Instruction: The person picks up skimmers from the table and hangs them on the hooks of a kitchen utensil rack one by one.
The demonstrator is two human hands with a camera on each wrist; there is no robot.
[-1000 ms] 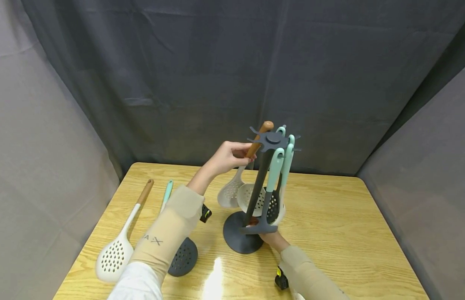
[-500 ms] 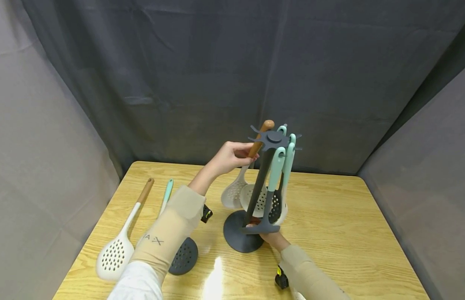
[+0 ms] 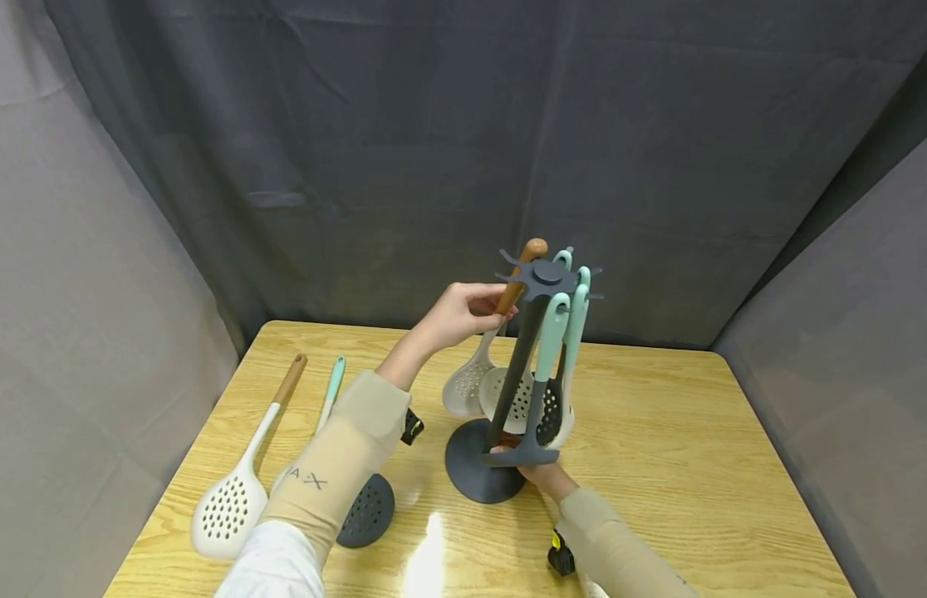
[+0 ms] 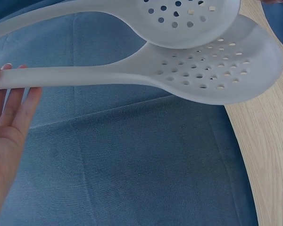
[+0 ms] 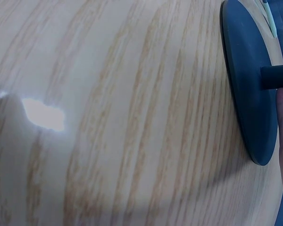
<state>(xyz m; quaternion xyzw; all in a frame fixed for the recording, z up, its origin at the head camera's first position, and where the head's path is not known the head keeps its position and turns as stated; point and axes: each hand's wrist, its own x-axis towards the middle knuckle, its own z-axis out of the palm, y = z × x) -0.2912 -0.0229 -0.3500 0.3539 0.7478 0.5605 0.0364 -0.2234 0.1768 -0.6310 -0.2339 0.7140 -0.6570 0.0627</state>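
In the head view, my left hand (image 3: 450,317) pinches the wooden handle of a white slotted spoon (image 3: 463,389) at the top left of a dark utensil stand (image 3: 517,374). The handle's end rises beside the stand's hooked top (image 3: 546,274), and the perforated bowl hangs low. My right hand (image 3: 541,473) grips the stand's post just above the round base (image 3: 474,473), its fingers partly hidden. Several mint-handled utensils hang on the right side, among them a dark one (image 3: 549,340). A white skimmer (image 4: 188,19) overlaps the held spoon in the left wrist view.
On the wooden table (image 3: 658,432) to the left lie a white slotted turner (image 3: 228,515) with a wooden handle and a dark skimmer (image 3: 368,511). A mint handle (image 3: 335,382) shows beyond my left sleeve. Grey curtains (image 3: 396,166) enclose the back and sides.
The slotted spoon's bowl has shifted slightly right, toward the stand, and its handle end is a touch higher. Both hands keep their holds almost in place.
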